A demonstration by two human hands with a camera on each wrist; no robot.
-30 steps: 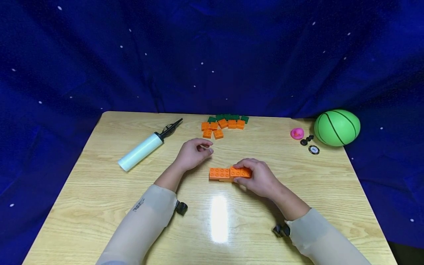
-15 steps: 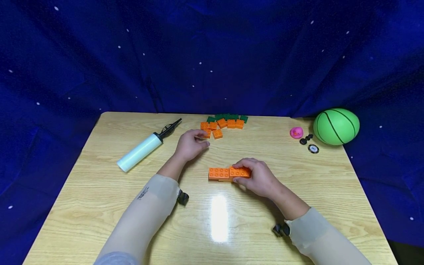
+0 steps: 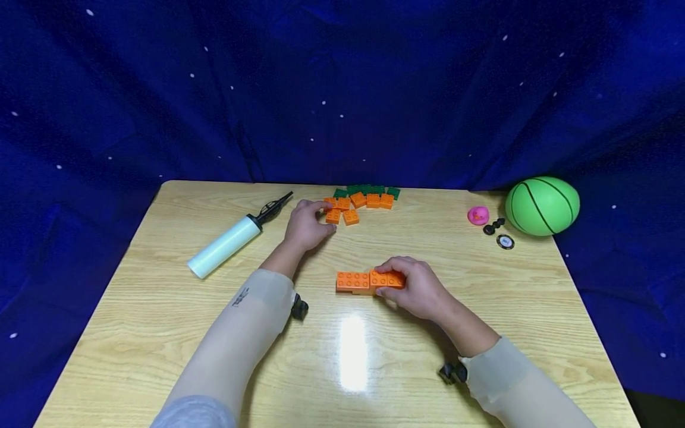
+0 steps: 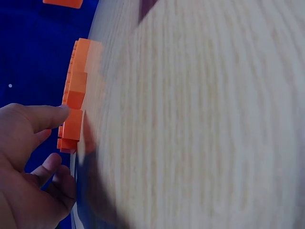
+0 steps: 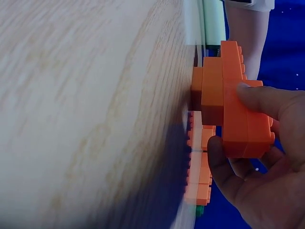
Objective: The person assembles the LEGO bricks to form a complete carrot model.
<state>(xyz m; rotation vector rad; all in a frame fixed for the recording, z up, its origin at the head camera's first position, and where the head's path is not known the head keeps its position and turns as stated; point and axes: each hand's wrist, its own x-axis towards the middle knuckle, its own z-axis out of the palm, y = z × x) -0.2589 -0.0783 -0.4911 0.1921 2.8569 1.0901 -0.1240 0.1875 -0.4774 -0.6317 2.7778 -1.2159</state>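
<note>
My right hand (image 3: 421, 288) grips the right end of a stepped assembly of orange toy building bricks (image 3: 353, 280) at the middle of the table. In the right wrist view, thumb and fingers hold the side of the stacked bricks (image 5: 235, 114). At the far side, my left hand (image 3: 306, 226) has its fingers spread at the left edge of a group of loose orange bricks (image 3: 351, 217). In the left wrist view, the thumb of that hand (image 4: 28, 157) overlaps the nearest brick (image 4: 73, 125), while the other fingers stand apart below.
Several green bricks (image 3: 366, 189) lie behind the orange ones at the table's back edge. A hand pump (image 3: 227, 245) lies left. On the right are a green ball (image 3: 543, 206), a pink rubber duck (image 3: 478, 215), a small black object (image 3: 493, 226) and a round chip (image 3: 505, 241).
My left hand has moved away from me, from the table's middle to the left edge of the loose orange bricks. The right hand and its brick assembly have stayed in place.
</note>
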